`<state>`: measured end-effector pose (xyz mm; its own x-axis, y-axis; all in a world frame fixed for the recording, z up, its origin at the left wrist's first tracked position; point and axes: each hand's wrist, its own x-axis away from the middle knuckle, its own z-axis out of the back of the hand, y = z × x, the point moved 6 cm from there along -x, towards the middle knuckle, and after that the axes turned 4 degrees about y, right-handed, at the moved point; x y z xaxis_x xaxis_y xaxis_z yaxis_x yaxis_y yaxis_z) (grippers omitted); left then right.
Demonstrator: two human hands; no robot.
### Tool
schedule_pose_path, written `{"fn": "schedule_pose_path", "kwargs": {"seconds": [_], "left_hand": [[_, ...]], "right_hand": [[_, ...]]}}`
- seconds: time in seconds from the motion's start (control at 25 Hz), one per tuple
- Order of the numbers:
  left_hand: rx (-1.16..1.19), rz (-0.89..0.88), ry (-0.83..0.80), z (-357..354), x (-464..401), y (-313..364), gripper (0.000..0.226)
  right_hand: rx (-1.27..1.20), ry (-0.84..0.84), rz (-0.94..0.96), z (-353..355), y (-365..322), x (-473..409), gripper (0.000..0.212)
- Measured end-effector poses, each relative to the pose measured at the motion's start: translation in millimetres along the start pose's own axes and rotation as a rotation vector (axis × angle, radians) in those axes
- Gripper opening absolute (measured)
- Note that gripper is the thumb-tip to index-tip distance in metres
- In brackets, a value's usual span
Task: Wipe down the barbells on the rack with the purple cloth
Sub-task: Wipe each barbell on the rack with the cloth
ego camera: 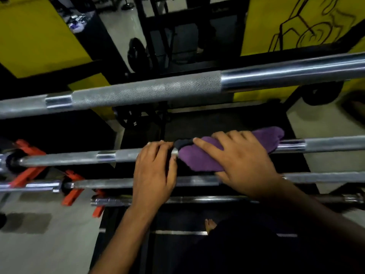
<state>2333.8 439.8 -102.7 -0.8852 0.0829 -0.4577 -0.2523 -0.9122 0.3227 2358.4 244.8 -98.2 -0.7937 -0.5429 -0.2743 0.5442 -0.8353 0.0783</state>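
While the rack (296, 107) fills the frame with four bars stacked from top to bottom, we start with the thickest: the top barbell (146, 91), running from the left edge up to the upper right, knurled in its middle and smooth to the right. Below it, across the centre of the frame, lies the second barbell (79, 158), which is the one in hand. Lower again come the third barbell (126, 183) and the dark fourth barbell (207, 199), with red rack hooks (27, 173) showing at lower left. Our right hand (241, 161) holds the purple cloth (199, 159) wrapped over the second bar just right of centre, fingers spread flat over the top and the thumb tucked under the fold. Our left hand (156, 167) sits just beside the cloth, fingers curled over the same bar to steady it. We judge the step to be wiping the middle stretch of this second bar. Next, we think, the cloth needs sliding along the bar toward one end with firm squeezing pressure, the steadying hand shifting clear, before the lower bars get their turn.
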Motion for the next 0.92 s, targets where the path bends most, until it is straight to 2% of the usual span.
{"fn": "schedule_pose_path", "kwargs": {"seconds": [0.08,0.16,0.24,0.32,0.4,0.52,0.6,0.68,0.76,0.8,0.84,0.92], "left_hand": [[0.099,-0.055,-0.040,2.3,-1.6,-1.6,0.057],[0.214,-0.192,-0.081,4.8,-4.6,2.7,0.081],[0.252,-0.372,-0.122,5.0,-8.7,18.7,0.087],[0.294,-0.498,-0.153,1.1,-13.5,32.4,0.075],[0.435,-0.528,-0.185,-0.4,-22.8,34.4,0.055],[0.642,-0.553,-0.258,10.2,-35.7,35.4,0.024],[0.796,-0.494,-0.306,21.8,-42.8,41.6,0.019],[0.909,-0.435,-0.395,32.9,-42.3,59.2,0.028],[0.996,-0.410,-0.503,33.4,-30.7,79.2,0.027],[1.013,-0.407,-0.532,30.9,-23.6,87.7,0.021],[1.008,-0.396,-0.549,27.4,-16.6,94.9,0.017],[0.968,-0.363,-0.563,17.4,-3.1,104.8,0.024]], "right_hand": [[-0.081,0.005,0.009,1.7,-7.9,-0.5,0.077],[-0.143,0.014,-0.002,4.1,-9.0,5.6,0.078],[-0.169,0.005,-0.027,8.5,-13.8,12.6,0.074],[-0.162,0.011,-0.058,17.2,-16.4,14.1,0.068],[-0.220,0.017,-0.109,34.1,-15.8,13.6,0.065],[-0.420,0.033,-0.312,65.8,-19.0,31.1,0.063],[-0.514,0.114,-0.404,84.3,-33.5,52.0,0.075],[-0.440,0.210,-0.455,91.9,-49.7,76.2,0.083],[-0.352,0.362,-0.568,89.4,-60.0,105.6,0.070],[-0.350,0.460,-0.685,87.9,-62.9,122.1,0.060],[-0.381,0.568,-0.828,86.8,-65.5,137.8,0.051],[-0.485,0.823,-1.189,78.5,-73.5,176.3,0.032]]}}
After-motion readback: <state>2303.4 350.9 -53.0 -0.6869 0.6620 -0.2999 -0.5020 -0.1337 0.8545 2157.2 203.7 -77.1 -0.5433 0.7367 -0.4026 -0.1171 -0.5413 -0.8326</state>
